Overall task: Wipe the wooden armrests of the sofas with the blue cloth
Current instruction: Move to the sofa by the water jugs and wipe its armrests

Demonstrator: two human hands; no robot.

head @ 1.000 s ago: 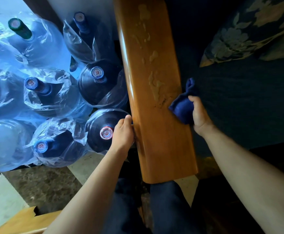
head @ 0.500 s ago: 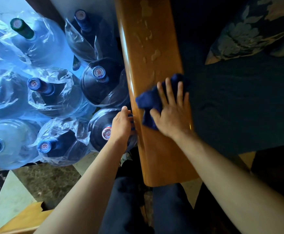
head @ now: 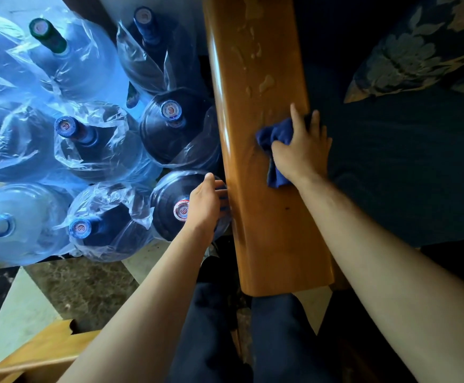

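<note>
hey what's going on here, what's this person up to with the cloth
A person is wiping a sofa's wooden armrest. Their right hand presses a bunched blue cloth flat against the wood near its inner edge, beside the dark seat cushion. Their left hand rests against the armrest's outer edge. Pale smears show on the wood farther up, beyond the cloth. Large water bottles in plastic bags stand on the floor alongside.

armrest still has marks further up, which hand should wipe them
Right hand: it already presses the cloth flat on the armrest, just below the marks. The left hand only rests at the armrest's side edge, without a cloth.
</note>
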